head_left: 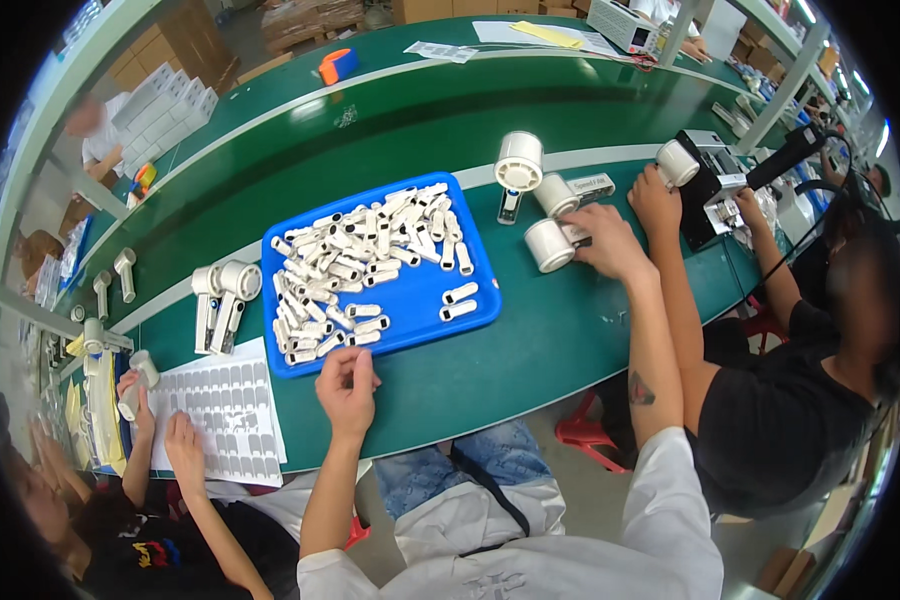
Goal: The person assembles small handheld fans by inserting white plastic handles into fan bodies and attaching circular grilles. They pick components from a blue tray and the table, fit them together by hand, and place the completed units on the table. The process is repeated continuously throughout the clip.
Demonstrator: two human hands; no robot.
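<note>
My right hand (612, 242) reaches to the right of the tray, its fingers closed round the handle of a white handheld fan (548, 247). The fan's round head points left, and my fingers cover most of its handle. Just behind it lies a second white fan (556, 195), and a third fan (520, 162) is beside that one. By the near edge of a blue tray (420, 328), my left hand (347, 392) is curled with thumb and fingers together; whatever it holds, if anything, is hidden. Several small white pieces with dark windows (355, 255) are heaped in the tray.
On the left, a co-worker's hand (186, 447) is over a sheet of grey labels (232, 415), near two fans (232, 290). At right, another person's hand (658, 200) holds a fan (678, 163) by a black machine (712, 190). An orange-blue tape dispenser (338, 66) stands behind.
</note>
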